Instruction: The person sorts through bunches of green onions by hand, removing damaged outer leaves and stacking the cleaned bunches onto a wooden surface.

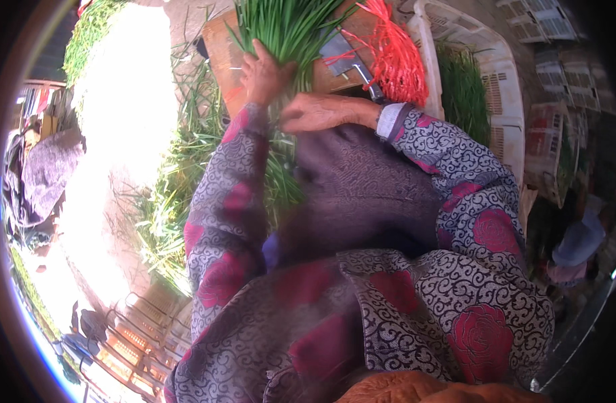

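Fisheye view from the wearer's head, facing steeply downward: the rose-patterned jacket [482, 322] lies close below, with the left hand [264, 77] and right hand [328, 111] farther out, toward the upper edge.

Bunch [291, 30] is extending over board [221, 54]; knife [336, 46] is lying right of bunch, ties [399, 64] right of knife; crate [515, 134] is standing right of ties; scraps [170, 221] are lying left of board
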